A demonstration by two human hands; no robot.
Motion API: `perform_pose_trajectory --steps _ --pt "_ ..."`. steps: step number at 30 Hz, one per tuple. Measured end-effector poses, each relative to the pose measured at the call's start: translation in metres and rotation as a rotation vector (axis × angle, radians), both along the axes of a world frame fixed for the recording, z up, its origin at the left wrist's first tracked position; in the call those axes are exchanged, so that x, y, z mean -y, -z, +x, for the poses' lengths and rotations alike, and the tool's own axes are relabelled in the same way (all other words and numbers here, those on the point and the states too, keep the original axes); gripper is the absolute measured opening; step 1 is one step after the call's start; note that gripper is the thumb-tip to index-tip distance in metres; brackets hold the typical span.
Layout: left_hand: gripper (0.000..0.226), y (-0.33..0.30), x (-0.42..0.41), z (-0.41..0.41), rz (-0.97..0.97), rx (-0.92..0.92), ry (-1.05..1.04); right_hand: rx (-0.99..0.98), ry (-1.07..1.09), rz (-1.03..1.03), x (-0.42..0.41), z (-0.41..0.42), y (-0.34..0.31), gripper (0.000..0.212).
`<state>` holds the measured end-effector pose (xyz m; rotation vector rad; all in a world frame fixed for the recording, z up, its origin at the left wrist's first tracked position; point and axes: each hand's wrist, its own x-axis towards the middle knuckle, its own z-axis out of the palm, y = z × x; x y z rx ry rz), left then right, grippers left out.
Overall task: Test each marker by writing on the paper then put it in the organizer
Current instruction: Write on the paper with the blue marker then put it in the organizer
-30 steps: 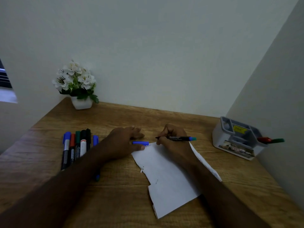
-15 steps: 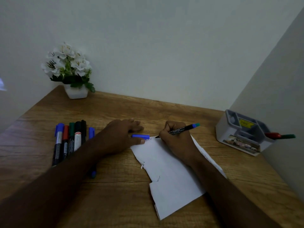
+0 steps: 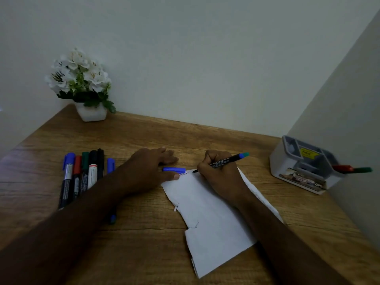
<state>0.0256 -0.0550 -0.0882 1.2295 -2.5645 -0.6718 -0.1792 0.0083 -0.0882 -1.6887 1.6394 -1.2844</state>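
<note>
Two forearms reach in from the near edge across the wooden table (image 3: pixel 144 233). Nearest lies the white paper (image 3: pixel 213 227), angled, its left edge torn and notched. The right hand (image 3: pixel 224 177) rests on the paper's far end, fingers curled around a black marker (image 3: pixel 222 162) with a teal-blue end cap pointing right; its tip touches the paper's top edge. Some small blue writing sits at that top-left corner, too small to read. White print runs along the marker's barrel, also unreadable.

The left hand (image 3: pixel 150 169) lies flat, fingers relaxed and spread, thumb pressing the paper's top-left corner. A blue cap (image 3: pixel 173 169) lies just beyond the thumb, under the fingers.

Left of that forearm, a row of markers (image 3: pixel 82 175) lies side by side on the table: blue, red, green, black-and-white with a red band, black, and another blue one partly hidden under the arm. Their labels are blurred.

Farther right, against the side wall, stands the white-and-grey organizer (image 3: pixel 287 165), with a yellow sticker inside and a printed label on its front, neither legible. A red marker (image 3: pixel 342 168) and a green marker (image 3: pixel 363 170) stick out of its right side.

At the far left corner stands a white flower pot (image 3: pixel 91 114) with white blooms.
</note>
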Motion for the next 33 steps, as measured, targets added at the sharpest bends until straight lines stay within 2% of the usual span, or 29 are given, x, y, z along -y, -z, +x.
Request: perform_pose_trajectory --steps 5,16,21,33 --pt "0.06 -0.001 -0.0015 0.0004 0.006 -0.031 0.002 -0.034 -0.008 -0.007 0.0 -0.0003 0.0005 0.041" --pt "0.061 -0.003 -0.0024 -0.0005 0.004 -0.005 -0.005 -0.049 0.019 0.01 0.0021 -0.0006 0.0022 0.027" --pt "0.061 -0.0036 -0.0022 -0.0012 -0.005 0.011 0.001 -0.022 0.015 0.001 0.0021 0.0002 0.0014 0.034" --pt "0.06 -0.001 -0.0005 -0.0011 -0.009 0.005 -0.003 -0.031 0.028 -0.013 0.0045 -0.0017 0.0048 0.032"
